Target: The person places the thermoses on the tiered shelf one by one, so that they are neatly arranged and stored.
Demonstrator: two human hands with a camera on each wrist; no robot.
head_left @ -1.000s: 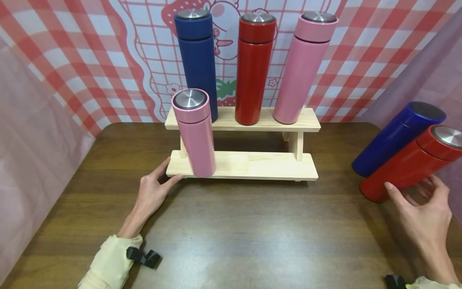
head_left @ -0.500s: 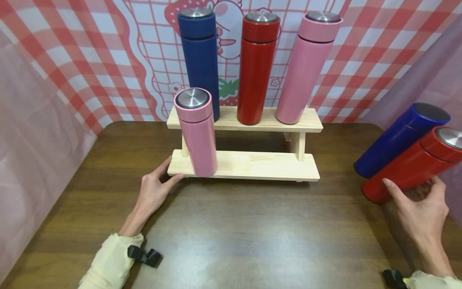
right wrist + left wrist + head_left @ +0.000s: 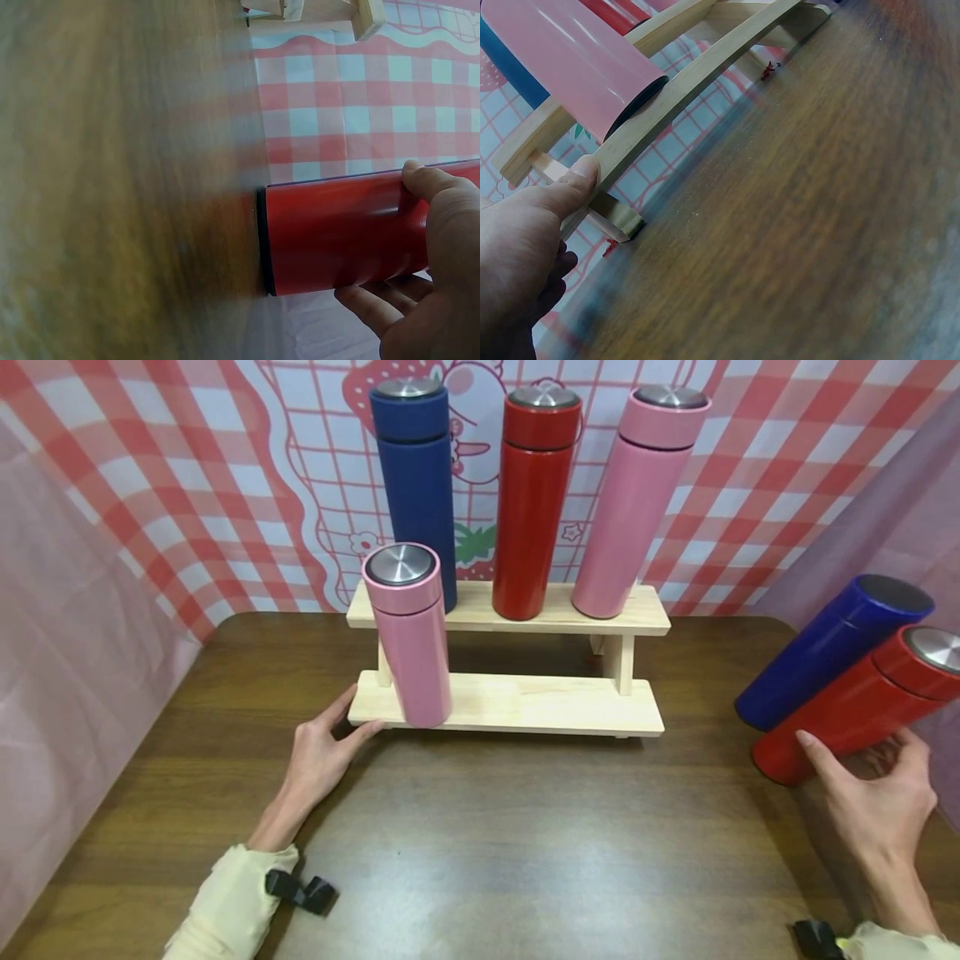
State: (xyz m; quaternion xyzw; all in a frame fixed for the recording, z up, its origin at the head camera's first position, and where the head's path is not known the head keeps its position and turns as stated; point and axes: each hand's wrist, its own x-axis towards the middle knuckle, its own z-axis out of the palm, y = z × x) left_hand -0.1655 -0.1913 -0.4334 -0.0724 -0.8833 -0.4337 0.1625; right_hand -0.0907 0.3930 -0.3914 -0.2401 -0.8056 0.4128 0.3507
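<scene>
At its left end, the lower board of a two-tier wooden stand (image 3: 555, 703) is pinched by my left hand (image 3: 318, 762), thumb on the front edge. Beside that hand, a pink thermos (image 3: 412, 643) with a steel-topped lid stands on this board. My right hand (image 3: 881, 797) grips a red thermos (image 3: 847, 718) around its lower body. In the right wrist view the base of this red thermos (image 3: 345, 232) is right at the tabletop. Just behind it stands a blue thermos (image 3: 817, 660), partly hidden by it.
On the upper board stand a dark blue thermos (image 3: 416, 502), another red thermos (image 3: 534, 518) and another pink thermos (image 3: 633, 518). A checked cloth (image 3: 795, 460) hangs close behind the wooden table (image 3: 480, 843). Pale pink cloth (image 3: 67, 635) borders the left side.
Between the oldest frame and now the head view has shifted slightly, so the stand and thermoses appear a little further right. Both hands keep their holds.
</scene>
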